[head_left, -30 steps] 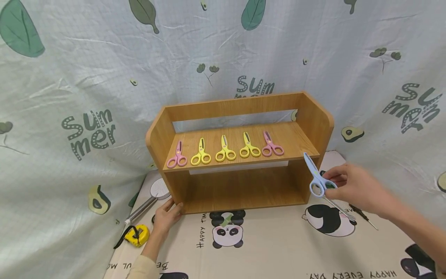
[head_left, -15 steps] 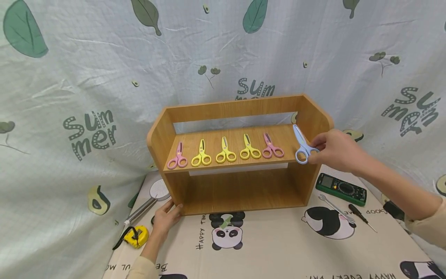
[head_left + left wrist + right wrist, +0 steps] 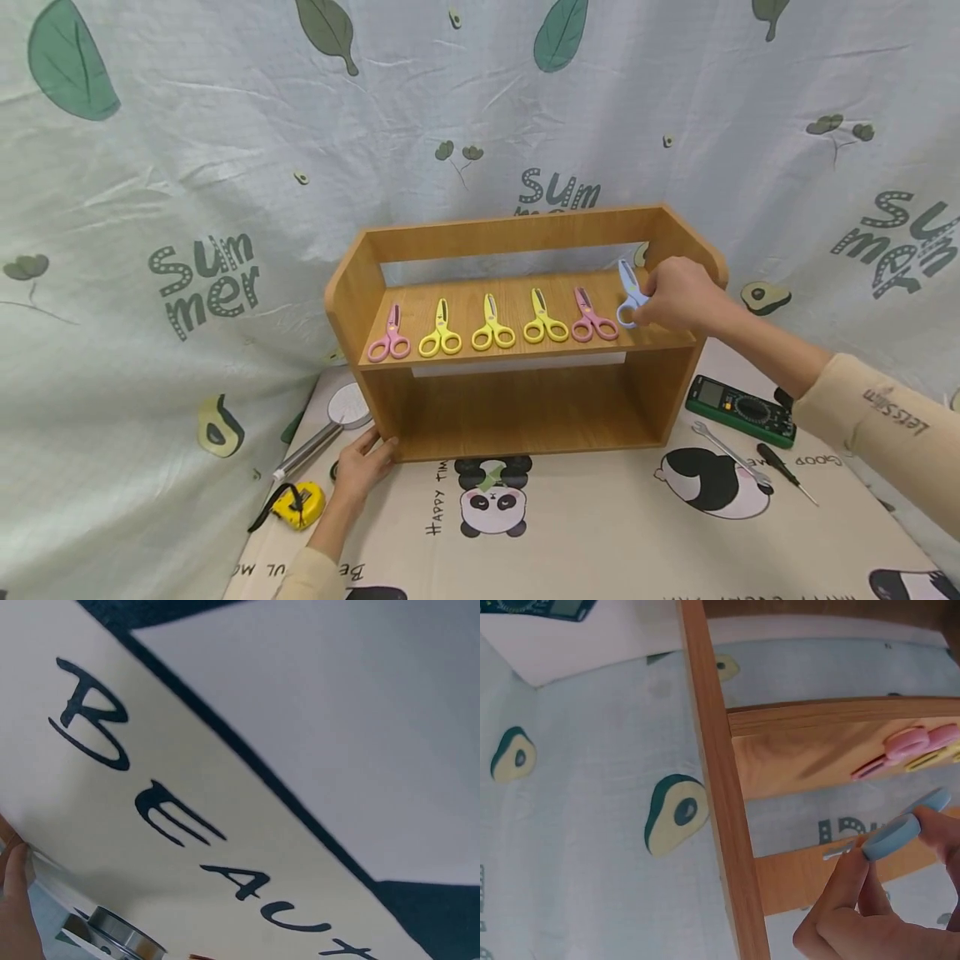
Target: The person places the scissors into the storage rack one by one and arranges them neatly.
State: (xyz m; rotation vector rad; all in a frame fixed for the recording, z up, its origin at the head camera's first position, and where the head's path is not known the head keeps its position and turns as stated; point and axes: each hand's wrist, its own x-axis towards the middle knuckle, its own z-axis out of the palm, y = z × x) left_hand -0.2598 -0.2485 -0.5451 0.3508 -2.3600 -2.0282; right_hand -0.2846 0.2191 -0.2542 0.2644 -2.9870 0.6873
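Observation:
A two-tier wooden shelf (image 3: 525,408) stands on the table. My left hand (image 3: 360,469) holds its lower left corner, thumb at the front edge and fingers along the outer side. With my right hand (image 3: 681,292) I pinch light-blue scissors (image 3: 628,292) by a handle loop, over the right end of the upper tier. Their blades point toward the back; the right wrist view shows thumb and fingers on the blue loops (image 3: 892,837). To their left lie pink scissors (image 3: 592,323), several yellow scissors (image 3: 492,332) and another pink pair (image 3: 390,342), all in one row.
Right of the shelf lie a green multimeter (image 3: 738,412), a wrench (image 3: 727,450) and a screwdriver (image 3: 783,471). A yellow tape measure (image 3: 302,505) and a metal-handled round tool (image 3: 318,442) are on the left. A patterned curtain (image 3: 187,167) hangs behind.
My right hand has carried the blue scissors up and left, from beside the shelf to over its upper tier. My left hand has stayed at the lower left corner.

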